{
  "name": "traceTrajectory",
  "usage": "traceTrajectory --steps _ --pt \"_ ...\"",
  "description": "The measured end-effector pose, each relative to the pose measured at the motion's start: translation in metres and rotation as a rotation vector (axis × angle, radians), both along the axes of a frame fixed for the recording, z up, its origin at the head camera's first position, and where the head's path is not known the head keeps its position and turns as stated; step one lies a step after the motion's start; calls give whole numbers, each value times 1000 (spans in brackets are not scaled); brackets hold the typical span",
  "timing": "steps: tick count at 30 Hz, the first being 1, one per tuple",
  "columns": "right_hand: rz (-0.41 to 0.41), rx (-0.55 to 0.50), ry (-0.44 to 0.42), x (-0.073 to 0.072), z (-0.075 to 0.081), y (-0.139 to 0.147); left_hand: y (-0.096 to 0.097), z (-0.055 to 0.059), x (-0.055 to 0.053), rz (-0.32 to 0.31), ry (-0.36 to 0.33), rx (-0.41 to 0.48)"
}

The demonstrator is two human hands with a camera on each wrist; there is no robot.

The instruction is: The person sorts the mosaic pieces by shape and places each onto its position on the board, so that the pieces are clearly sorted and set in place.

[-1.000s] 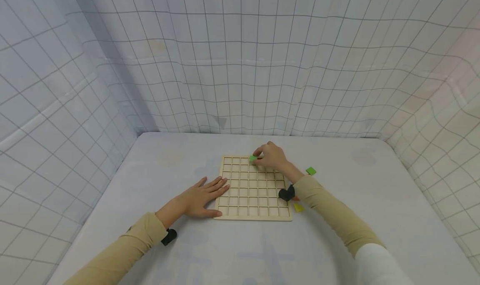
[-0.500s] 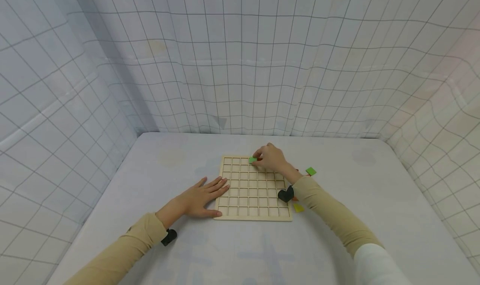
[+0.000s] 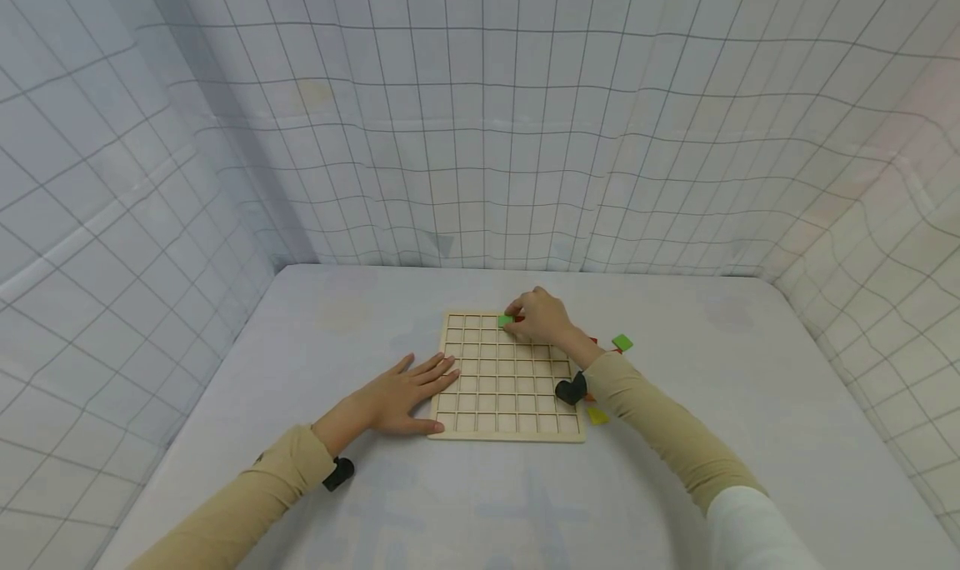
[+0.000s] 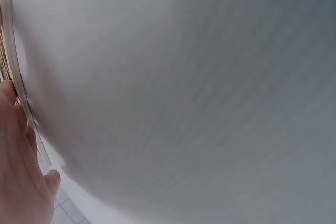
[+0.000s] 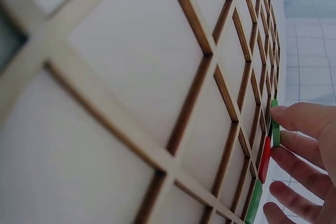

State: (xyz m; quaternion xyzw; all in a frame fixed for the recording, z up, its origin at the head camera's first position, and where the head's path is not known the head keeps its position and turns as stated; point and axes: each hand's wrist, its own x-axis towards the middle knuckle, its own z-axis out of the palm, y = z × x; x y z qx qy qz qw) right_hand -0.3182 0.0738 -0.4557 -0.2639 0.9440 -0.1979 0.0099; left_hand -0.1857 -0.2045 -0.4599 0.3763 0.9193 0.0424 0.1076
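A pale wooden grid board (image 3: pixel 506 437) lies flat on the table. My right hand (image 3: pixel 543 316) pinches a green square tile (image 3: pixel 505 322) between thumb and fingers at the board's far row. In the right wrist view that green tile (image 5: pixel 276 124) stands slightly tilted at the grid. Beside it in the same row sit a red tile (image 5: pixel 265 161) and another green tile (image 5: pixel 254 203), mostly hidden by the hand from the head camera. With fingers spread, my left hand (image 3: pixel 408 395) rests across the board's left edge; the left wrist view catches that hand (image 4: pixel 21 161) only partly.
To the right of the board lie a loose green tile (image 3: pixel 622 342), a yellow tile (image 3: pixel 597 416) and a few red or orange pieces, partly covered by the right forearm. White gridded curtains (image 3: pixel 480 137) surround the table (image 3: pixel 360 303) at the back and sides.
The right hand has lowered slightly toward the near side with the green tile, now closer into its cell. More red shows beside it. The left hand stays put.
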Motion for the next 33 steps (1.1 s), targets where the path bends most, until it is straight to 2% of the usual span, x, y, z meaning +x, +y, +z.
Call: traceTrajectory --steps 11,18,27,33 --pt "-7 -34 3 3 -1 3 2 1 0 -4 -5 -4" --pt "-21 -15 -2 5 0 12 2 1 0 3 -10 -9" --pt "-67 -21 66 9 0 38 2 0 0 4 -7 -1" --pt "-107 -19 80 15 2 58 1 -1 -1 3 -6 -4"
